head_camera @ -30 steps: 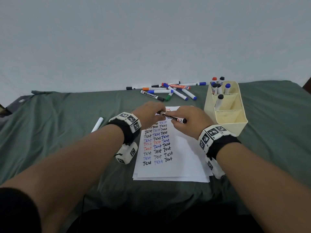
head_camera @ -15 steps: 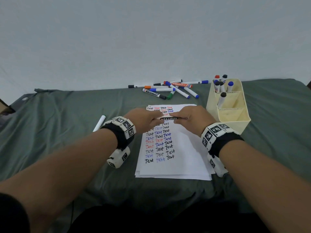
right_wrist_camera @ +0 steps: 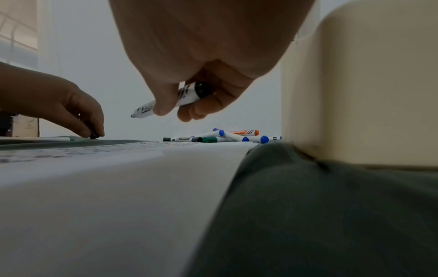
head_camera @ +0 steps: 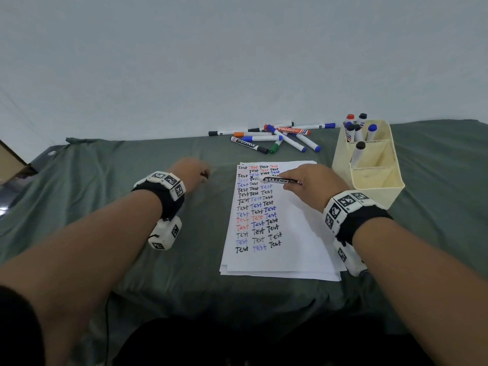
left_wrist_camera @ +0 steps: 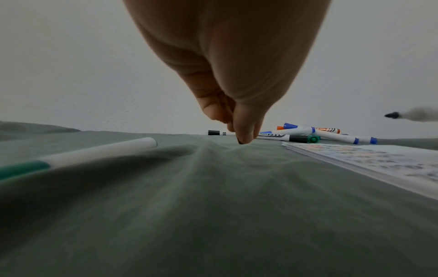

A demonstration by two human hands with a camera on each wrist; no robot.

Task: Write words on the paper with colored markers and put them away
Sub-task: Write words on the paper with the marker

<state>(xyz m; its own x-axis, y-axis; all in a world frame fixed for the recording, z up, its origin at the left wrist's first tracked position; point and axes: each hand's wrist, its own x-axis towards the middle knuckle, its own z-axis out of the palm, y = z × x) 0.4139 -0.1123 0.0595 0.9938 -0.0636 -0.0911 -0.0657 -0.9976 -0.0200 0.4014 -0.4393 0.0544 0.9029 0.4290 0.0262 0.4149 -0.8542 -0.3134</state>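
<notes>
My right hand (head_camera: 309, 183) grips an uncapped black whiteboard marker (head_camera: 277, 180) a little above the top of the paper (head_camera: 290, 233), tip pointing left. The right wrist view shows the same marker (right_wrist_camera: 166, 104) held between thumb and fingers, clear of the sheet (right_wrist_camera: 94, 178). To the left of the paper my left hand (head_camera: 196, 171) is down at the green cloth and pinches the marker's black cap (left_wrist_camera: 241, 142), which touches the cloth. The cap (right_wrist_camera: 94, 135) also shows from the right wrist. The paper carries columns of "Test" in black, blue and red.
A cream organizer (head_camera: 380, 186) holding several markers stands right of the paper, close to my right wrist. Several loose markers (head_camera: 277, 138) lie in a pile behind the paper. A green-capped white marker (left_wrist_camera: 83, 155) lies on the cloth left of my left hand.
The hands have pulled apart: the cap came off the black marker. My left hand carried it left and down onto the cloth. My right hand stayed over the paper with the marker.
</notes>
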